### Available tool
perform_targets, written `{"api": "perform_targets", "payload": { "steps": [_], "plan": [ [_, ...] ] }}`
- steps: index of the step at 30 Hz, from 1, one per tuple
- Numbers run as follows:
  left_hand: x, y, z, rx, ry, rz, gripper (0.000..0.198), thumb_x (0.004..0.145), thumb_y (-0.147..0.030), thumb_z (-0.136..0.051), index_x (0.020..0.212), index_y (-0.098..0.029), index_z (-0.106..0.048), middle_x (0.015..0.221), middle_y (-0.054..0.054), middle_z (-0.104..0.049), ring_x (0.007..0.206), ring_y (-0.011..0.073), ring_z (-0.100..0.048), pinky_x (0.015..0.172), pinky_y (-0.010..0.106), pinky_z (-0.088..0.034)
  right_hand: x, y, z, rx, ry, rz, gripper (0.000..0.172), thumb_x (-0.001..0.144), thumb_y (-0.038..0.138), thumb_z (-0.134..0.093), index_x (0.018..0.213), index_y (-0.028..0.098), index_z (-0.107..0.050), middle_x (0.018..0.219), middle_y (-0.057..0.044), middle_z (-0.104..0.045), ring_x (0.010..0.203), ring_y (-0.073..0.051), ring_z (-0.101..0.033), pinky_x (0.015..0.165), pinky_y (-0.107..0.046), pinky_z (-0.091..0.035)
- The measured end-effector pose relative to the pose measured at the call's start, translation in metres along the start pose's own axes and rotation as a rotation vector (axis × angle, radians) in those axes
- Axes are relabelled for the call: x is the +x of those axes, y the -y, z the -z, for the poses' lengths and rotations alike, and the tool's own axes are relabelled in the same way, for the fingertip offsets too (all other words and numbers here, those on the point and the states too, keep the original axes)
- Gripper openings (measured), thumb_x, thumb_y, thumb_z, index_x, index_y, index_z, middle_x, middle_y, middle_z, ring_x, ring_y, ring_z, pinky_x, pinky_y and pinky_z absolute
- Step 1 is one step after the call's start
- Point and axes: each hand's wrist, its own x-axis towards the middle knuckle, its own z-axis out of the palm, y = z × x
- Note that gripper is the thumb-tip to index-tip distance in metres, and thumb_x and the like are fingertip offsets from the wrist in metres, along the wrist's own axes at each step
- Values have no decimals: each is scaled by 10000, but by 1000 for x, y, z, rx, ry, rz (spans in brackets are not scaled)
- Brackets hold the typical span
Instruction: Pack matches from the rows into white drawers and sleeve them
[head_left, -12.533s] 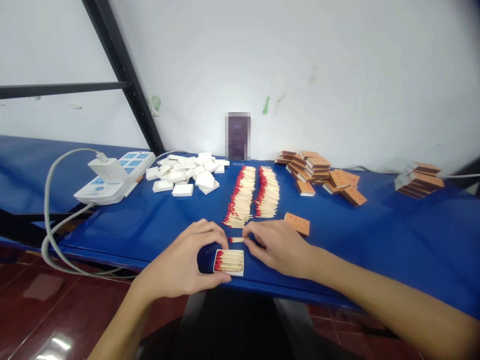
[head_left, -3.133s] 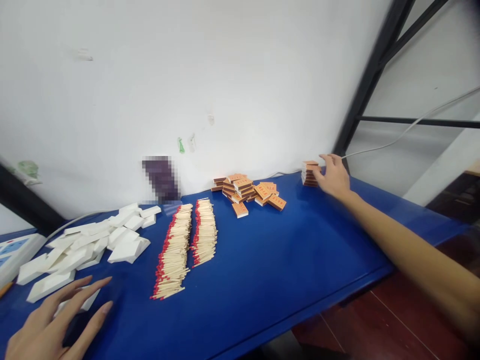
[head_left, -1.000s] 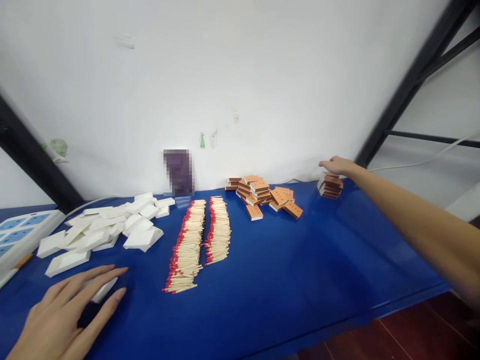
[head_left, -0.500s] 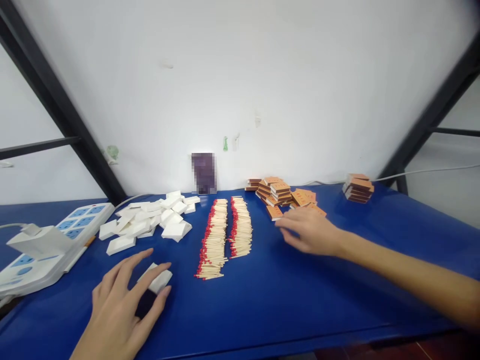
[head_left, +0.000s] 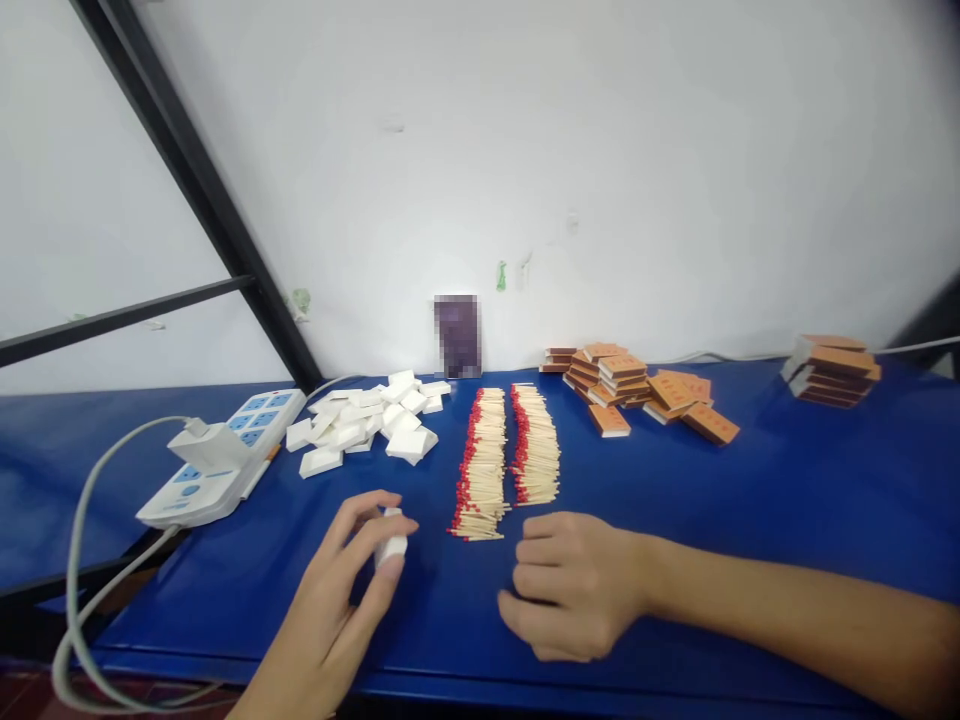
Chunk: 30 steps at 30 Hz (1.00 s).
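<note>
My left hand (head_left: 337, 590) has its fingers and thumb around a small white matchbox tray (head_left: 391, 540), low over the blue table. My right hand (head_left: 566, 585) is closed with the fingers curled under; anything inside it is hidden. Between and beyond the hands lie two long rows of matches (head_left: 484, 465), red heads pointing left. A loose heap of white trays (head_left: 349, 425) lies at the back left. Orange matchboxes (head_left: 622, 375) are piled at the back, right of the matches.
A white power strip (head_left: 225, 460) with a plug and cables lies at the left edge. Another matchbox stack (head_left: 832, 370) stands at the far right by a thin cable. A blurred dark rectangle (head_left: 457, 337) is upright near the white wall. A black metal frame (head_left: 217, 200) rises at left.
My right hand has come back from the matchbox pile towards the near side of the matches, now curled shut. My left fingers have closed on the white tray. The view has swung left.
</note>
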Motion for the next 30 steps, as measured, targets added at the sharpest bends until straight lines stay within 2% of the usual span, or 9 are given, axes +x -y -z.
{"api": "perform_targets", "payload": {
  "steps": [4,8,12,17,18,19,23,27,30],
  "plan": [
    [1,-34,-6,-165,57,-26,147,974,-365,-516,952,-251,-605,1301,106,-584,1211,267,-582,975,350,-526,-4,6,4,-12,4,-106,165,856,279,-595,770,178,-693,567,25,-444,489,-137,-380,432,-327,-302],
    [4,-51,-17,-258,177,-92,112,948,-354,-566,1007,-277,-621,1234,88,-631,1113,238,-637,950,311,-537,-14,-8,20,-36,27,-128,161,878,264,-571,820,165,-683,582,22,-474,504,-145,-415,459,-329,-321],
    [5,-50,-21,-268,169,-90,166,993,-348,-513,1090,-280,-628,1199,74,-663,1078,226,-657,933,293,-539,-46,-36,41,-162,67,-188,146,916,205,-522,907,153,-658,631,-9,-563,565,-164,-501,540,-321,-376],
    [3,-52,-27,-182,141,-122,225,1024,-254,-453,1146,-317,-631,1302,35,-639,1167,205,-636,1014,281,-504,-100,-57,55,-383,137,-632,241,928,158,-502,1111,136,-656,976,-104,-717,838,-217,-652,722,-325,-465],
    [2,-52,-28,-155,139,-133,243,1026,-248,-446,1168,-327,-627,1333,28,-625,1194,206,-623,1038,289,-494,-106,-58,55,-381,184,-687,246,933,170,-498,1115,136,-660,1010,-105,-722,834,-214,-663,707,-317,-462],
    [2,-53,-29,-127,138,-141,253,1028,-252,-445,1190,-336,-619,1362,22,-608,1218,208,-609,1054,296,-486,-108,-58,54,-370,207,-721,238,933,172,-496,1091,138,-670,950,-86,-730,775,-199,-665,671,-304,-449],
    [1,-51,-28,-4,180,-170,264,1025,-296,-463,1254,-351,-583,1422,20,-538,1280,224,-551,1058,333,-499,-99,-53,52,-378,152,-729,215,914,177,-508,1015,155,-696,700,-11,-694,583,-151,-602,606,-281,-398],
    [2,-50,-27,97,246,-175,330,1012,-334,-504,1341,-340,-524,1436,66,-480,1317,269,-492,1061,421,-504,-83,-45,55,-370,109,-612,211,903,150,-502,970,150,-702,643,-1,-638,547,-133,-534,594,-278,-364],
    [2,-52,-28,126,263,-157,402,994,-375,-543,1390,-333,-490,1415,95,-454,1281,285,-502,1025,435,-527,-74,-37,61,-294,77,-560,205,918,145,-492,969,149,-691,646,-3,-613,554,-136,-503,589,-281,-358]
  ]
}}
